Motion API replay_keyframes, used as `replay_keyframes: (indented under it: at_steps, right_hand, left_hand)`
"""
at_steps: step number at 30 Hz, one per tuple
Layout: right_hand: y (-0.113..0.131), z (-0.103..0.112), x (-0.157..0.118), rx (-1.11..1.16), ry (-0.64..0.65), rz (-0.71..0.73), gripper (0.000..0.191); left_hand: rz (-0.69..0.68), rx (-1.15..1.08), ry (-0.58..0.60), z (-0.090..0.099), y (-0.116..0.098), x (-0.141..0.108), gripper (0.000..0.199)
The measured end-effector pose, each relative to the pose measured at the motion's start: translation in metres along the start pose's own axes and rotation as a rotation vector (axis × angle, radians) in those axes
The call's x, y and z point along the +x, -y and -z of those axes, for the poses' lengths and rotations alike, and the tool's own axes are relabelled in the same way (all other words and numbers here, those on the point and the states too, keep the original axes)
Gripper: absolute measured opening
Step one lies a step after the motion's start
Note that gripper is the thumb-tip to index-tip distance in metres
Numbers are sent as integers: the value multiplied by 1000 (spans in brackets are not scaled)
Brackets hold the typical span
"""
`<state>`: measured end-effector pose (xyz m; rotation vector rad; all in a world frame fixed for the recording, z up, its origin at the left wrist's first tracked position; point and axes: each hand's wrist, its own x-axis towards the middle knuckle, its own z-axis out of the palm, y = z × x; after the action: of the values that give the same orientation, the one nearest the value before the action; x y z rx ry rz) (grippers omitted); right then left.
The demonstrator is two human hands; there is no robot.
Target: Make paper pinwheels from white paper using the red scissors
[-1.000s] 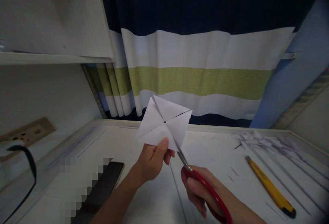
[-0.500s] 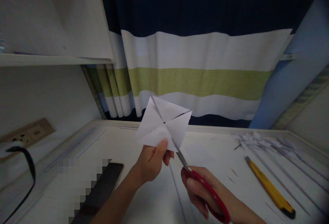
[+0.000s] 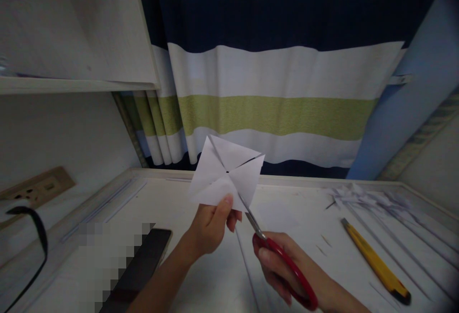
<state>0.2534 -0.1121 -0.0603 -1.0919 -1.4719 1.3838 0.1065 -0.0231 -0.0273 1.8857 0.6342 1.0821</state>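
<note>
Feed reads as a home to me, likely a bedroom or study nook: white desk [image 3: 215, 286], striped fabric curtain [image 3: 272, 71] hung right behind it. I also see a pale shelf unit [image 3: 79, 84] above the desk's left side, a wall socket panel [image 3: 46, 187] beside its left edge, and a phone [image 3: 148, 255] lying on it.

we have the paper [image 3: 218, 184] above the desk [image 3: 297, 246], its near edge in our left hand [image 3: 211, 229]; the scissors [image 3: 258, 230], in our right hand [image 3: 276, 262], meet its near right side. on the desk, we see the phone [image 3: 148, 255] at left, the utility knife [image 3: 376, 260] at right, paper scraps [image 3: 369, 197] behind the knife. the curtain [image 3: 272, 73] hangs behind all 3
</note>
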Motion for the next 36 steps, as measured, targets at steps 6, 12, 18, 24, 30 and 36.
replay_keyframes:
  at_steps: [6, 12, 18, 24, 30, 36]
  right_hand:
    - [-2, 0, 2, 85, 14, 32, 41]
    - [-2, 0, 5, 119, 10, 23, 43]
    - [2, 3, 4, 75, 91, 5, 48]
    - [6, 6, 1, 2, 140, 110, 46]
    - [4, 6, 0, 6, 177, 171, 47]
    - [-1, 6, 0, 29, 175, 155, 47]
  left_hand:
    - [-7, -6, -2, 0, 0, 0, 42]
    - [-42, 17, -10, 0, -1, 1, 43]
    - [-32, -16, -6, 0, 3, 2, 44]
    - [-6, -42, 7, -2, 5, 2, 41]
    - [15, -44, 26, -6, 7, 0, 41]
    - [53, -22, 58, -8, 7, -1, 41]
